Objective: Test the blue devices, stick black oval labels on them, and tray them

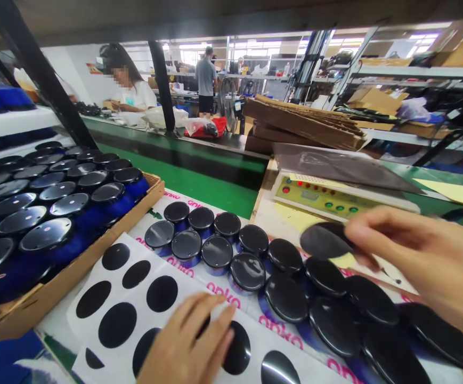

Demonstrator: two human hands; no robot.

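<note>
My right hand [399, 245] pinches a thin round black sticker [322, 241] by its edge, above the far side of two rows of blue cups with glossy black round tops [247, 272]. Flat on the white sheet of round black stickers [121, 290] rests my left hand [193, 338], its fingers stretched out and slightly bent. Several black discs show on that sheet around the left hand, and the hand covers part of it. The cups stand on a white sheet printed with pink lettering [225, 292].
At left a cardboard tray [91, 250] holds many blue, black-topped cups. Behind the rows sits a control box [319, 194] with lit buttons, a dark sheet [343, 165] on top. Flattened cardboard [303, 125] lies farther back. A black post [161, 85] rises near a seated person [135, 96].
</note>
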